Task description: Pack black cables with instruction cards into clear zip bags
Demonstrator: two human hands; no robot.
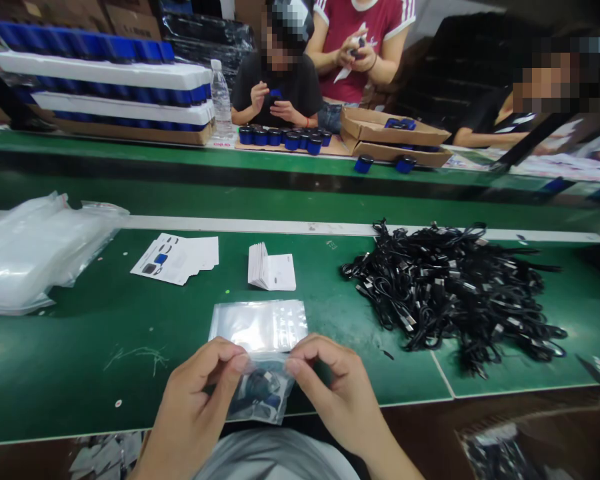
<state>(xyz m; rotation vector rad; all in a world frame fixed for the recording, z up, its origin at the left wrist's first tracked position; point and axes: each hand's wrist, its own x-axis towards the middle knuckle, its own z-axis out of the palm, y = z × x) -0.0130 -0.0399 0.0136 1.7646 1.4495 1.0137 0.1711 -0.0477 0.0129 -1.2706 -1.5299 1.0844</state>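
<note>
Across the left edge of the green tabletop, a heap of clear plastic bags lies in a loose pile. To its right, near the far edge, sit a spread of printed leaflets and a fanned stack of white cards. Just below the cards lies a flat stack of shiny, clear-fronted bags.

Nearer the front edge, the left hand and right hand are both closed in a pinch, thumb against fingers, on the top of a small clear plastic bag. The bag hangs between them, just past the stack and over the tabletop, with a dark-and-blue item inside that is too creased over to identify. A large tangle of black cables covers the right side of the tabletop, well apart from the right hand.

Beyond, on a second green bench, white trays of blue-topped items stand stacked at the left beside a water bottle. A co-worker in a dark shirt holds a small blue-and-black object above a row of blue-topped canisters. Behind, a co-worker in a red shirt handles something small, and a cardboard box sits to the right.
</note>
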